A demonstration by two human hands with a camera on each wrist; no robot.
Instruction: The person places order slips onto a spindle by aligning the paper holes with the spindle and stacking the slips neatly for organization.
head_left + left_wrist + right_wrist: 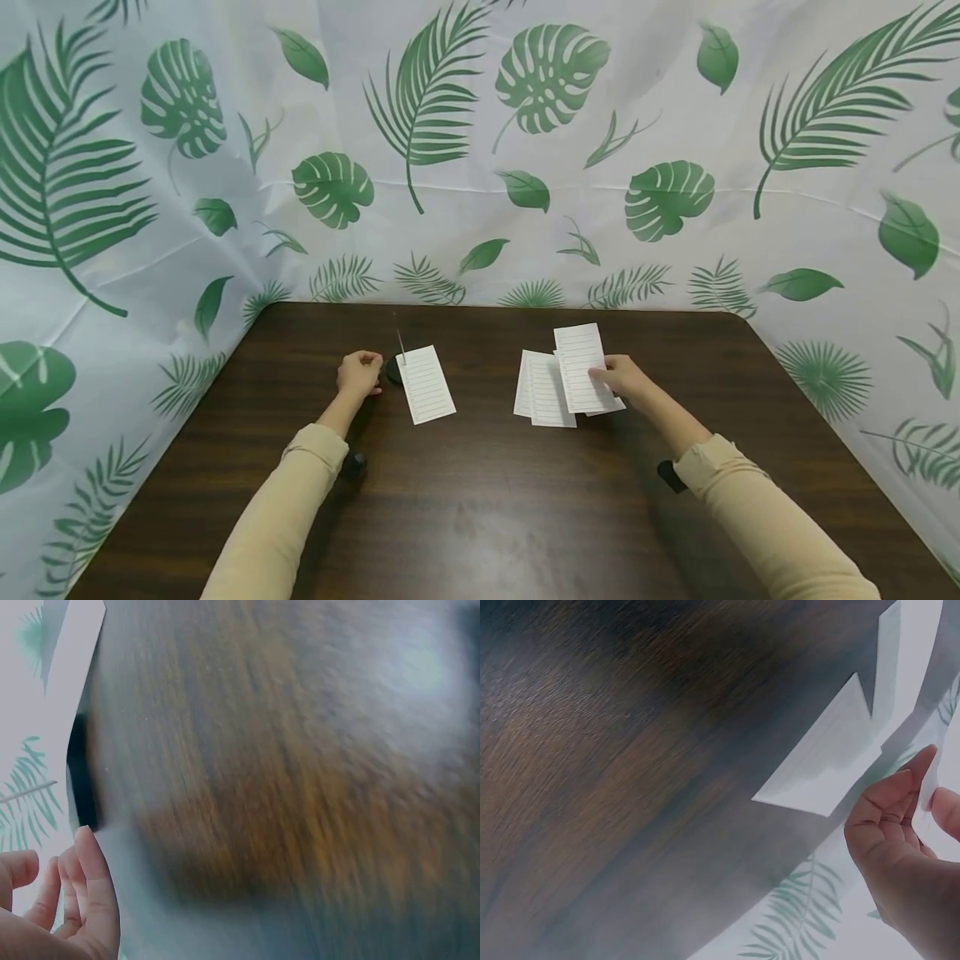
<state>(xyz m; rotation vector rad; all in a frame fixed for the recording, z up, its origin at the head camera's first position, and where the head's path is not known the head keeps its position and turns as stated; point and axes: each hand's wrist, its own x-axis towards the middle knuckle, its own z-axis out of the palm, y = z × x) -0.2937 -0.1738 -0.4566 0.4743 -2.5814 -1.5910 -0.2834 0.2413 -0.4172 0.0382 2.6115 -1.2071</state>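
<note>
A lined paper slip (579,367) is pinched between thumb and fingers of my right hand (621,377). Beneath it, several similar slips (550,396) lie overlapping on the table; the right wrist view also shows these loose slips (821,761). On the left stands a spike with a thin upright rod (399,337) and a black round base (393,372). Another lined slip (427,387) sits at the rod, its top edge against it. My left hand (358,375) is beside the base, fingers loosely bent and thumb apart, holding nothing. Whether a fingertip touches the base (82,776), I cannot tell.
The dark wooden table (465,517) reaches back to a white leaf-print cloth (450,242), which hangs behind and along both sides. A black wrist device (355,465) shows under the left sleeve, and another (671,476) under the right.
</note>
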